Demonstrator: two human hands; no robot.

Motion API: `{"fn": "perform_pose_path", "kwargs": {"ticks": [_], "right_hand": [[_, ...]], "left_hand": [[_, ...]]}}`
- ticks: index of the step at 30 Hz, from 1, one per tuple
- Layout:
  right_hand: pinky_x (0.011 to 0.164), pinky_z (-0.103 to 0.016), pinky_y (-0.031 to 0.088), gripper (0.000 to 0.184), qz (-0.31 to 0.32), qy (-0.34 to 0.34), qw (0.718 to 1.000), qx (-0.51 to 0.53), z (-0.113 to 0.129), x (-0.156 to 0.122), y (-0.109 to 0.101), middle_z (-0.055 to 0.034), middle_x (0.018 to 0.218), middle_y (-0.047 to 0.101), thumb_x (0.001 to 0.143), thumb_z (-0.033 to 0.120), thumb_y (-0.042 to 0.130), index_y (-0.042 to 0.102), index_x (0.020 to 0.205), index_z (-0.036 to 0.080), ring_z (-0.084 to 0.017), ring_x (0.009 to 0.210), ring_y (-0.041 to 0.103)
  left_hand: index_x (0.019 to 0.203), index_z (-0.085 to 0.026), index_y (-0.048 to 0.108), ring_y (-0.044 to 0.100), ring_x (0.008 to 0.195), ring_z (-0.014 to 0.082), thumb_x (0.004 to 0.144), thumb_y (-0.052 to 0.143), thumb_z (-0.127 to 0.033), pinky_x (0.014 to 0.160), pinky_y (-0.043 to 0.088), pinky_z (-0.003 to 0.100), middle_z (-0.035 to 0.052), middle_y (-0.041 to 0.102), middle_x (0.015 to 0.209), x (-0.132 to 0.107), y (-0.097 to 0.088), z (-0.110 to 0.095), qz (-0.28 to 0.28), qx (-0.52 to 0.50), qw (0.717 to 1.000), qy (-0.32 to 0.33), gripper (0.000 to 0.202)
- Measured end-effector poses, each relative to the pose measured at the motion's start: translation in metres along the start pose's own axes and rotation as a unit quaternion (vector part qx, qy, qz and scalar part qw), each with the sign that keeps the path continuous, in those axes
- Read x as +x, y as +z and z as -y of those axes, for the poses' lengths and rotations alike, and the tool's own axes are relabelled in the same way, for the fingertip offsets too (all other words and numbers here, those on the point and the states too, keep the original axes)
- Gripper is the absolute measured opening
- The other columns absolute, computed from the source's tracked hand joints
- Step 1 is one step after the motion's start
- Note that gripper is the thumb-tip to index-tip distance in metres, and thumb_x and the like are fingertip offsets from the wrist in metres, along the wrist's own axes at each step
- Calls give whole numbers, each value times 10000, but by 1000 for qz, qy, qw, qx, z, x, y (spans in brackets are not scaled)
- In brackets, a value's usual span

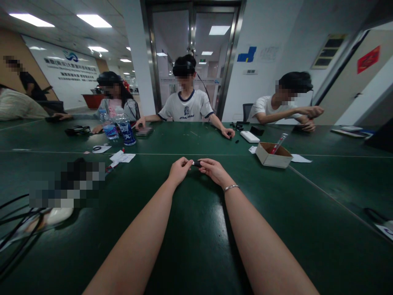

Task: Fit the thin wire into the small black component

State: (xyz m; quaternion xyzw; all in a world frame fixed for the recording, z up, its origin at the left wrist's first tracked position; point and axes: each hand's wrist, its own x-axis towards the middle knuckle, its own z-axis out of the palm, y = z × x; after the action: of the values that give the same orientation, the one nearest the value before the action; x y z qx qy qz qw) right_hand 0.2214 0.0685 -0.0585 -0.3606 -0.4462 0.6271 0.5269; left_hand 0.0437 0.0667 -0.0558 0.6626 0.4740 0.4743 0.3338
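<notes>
Above the green table (196,213), my left hand (179,171) and my right hand (215,171) meet in front of me. Between their fingertips is a small black object (197,164) with a pale, silvery end. My left thumb and fingers pinch the silvery end, while my right fingers grip the black end. The fingers cover part of it, and it is too small to tell its exact kind. A metal bracelet (231,187) circles my right wrist.
An open cardboard box (274,159) holding a red-and-clear tube stands to the right, near a white rounded case (249,137). Bottles (127,132), papers (123,157) and black cables (21,229) lie left. Several people wearing headsets sit across the table.
</notes>
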Motion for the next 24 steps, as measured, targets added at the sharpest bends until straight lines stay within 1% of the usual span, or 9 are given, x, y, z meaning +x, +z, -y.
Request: {"fn": "perform_pose_path", "kwargs": {"ticks": [4,7,11,14,19,24], "right_hand": [[560,-155,528,194,4,-1,1000,-7,0,-1,0,-52,812,672,697,118,767,710,881,139,-98,632,619],[580,-155,536,239,21,-3,1000,-7,1,-2,1,-32,798,657,670,115,774,715,898,155,-98,649,622],[604,-161,542,286,37,-4,999,-8,4,-3,2,-13,791,630,647,87,771,719,913,176,-93,656,620],[612,-165,546,300,40,-6,999,-5,4,-4,2,-13,818,622,648,69,758,720,922,185,-91,665,619],[596,-170,545,266,14,-6,1000,7,2,-2,1,-19,794,637,674,77,739,716,922,171,-99,652,621],[607,-187,544,170,-3,3,1000,23,1,0,0,-39,751,669,735,124,726,707,903,148,-106,626,623]], "left_hand": [[657,-184,563,510,562,145,828,483,-546,574,364,260,-6,563,585,-2,-2,-2,12,38,999,-24,408],[606,-186,549,486,520,144,839,433,-594,545,337,266,-8,533,544,-3,-4,-4,17,63,997,-39,484],[546,-189,523,449,490,142,839,407,-631,526,299,275,-6,503,512,-2,-4,-5,3,93,994,-58,543],[535,-187,518,443,483,142,839,405,-633,527,298,277,-5,498,505,-2,-4,-7,-2,93,993,-67,552],[598,-181,560,482,519,141,822,454,-616,547,324,265,-9,531,533,-1,-2,-6,0,74,996,-59,500],[767,-172,617,555,642,144,750,616,-520,609,385,245,5,612,674,4,4,7,-5,-6,1000,-21,348]]}}
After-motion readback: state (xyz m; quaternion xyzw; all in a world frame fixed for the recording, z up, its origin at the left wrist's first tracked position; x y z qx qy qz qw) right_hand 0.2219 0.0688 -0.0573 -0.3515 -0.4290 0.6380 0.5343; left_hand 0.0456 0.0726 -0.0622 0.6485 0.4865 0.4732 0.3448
